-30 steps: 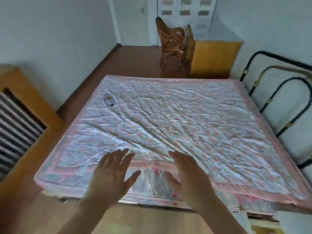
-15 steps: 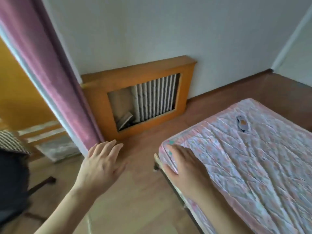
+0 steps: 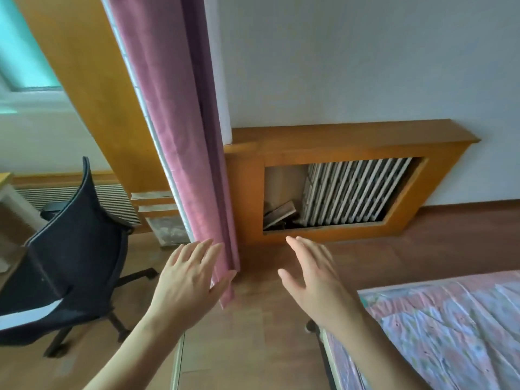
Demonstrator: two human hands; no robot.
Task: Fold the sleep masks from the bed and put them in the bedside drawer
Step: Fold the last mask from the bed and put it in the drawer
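Both hands raised mid-frame, empty, fingers straight and spread: left hand (image 3: 188, 280) lower centre-left, in front of the hem of the pink curtain (image 3: 180, 130); cannot tell whether touching it. Right hand (image 3: 315, 280) lower centre, over bare wood floor (image 3: 261, 327), holding nothing. Only a corner of the bed (image 3: 439, 327) showing, lower right, w/ pink patterned quilt; no sleep mask visible on that part, no bedside drawer in frame either. Wooden radiator cover (image 3: 349, 142) centre-right against the wall, black office chair (image 3: 70, 249) at left. Judged step: very early, prob. moving or looking round the bed, nothing picked up yet. Next move calls for turning back toward the bed, finding a mask on the quilt, reaching w/ one hand and pinching it up before folding.
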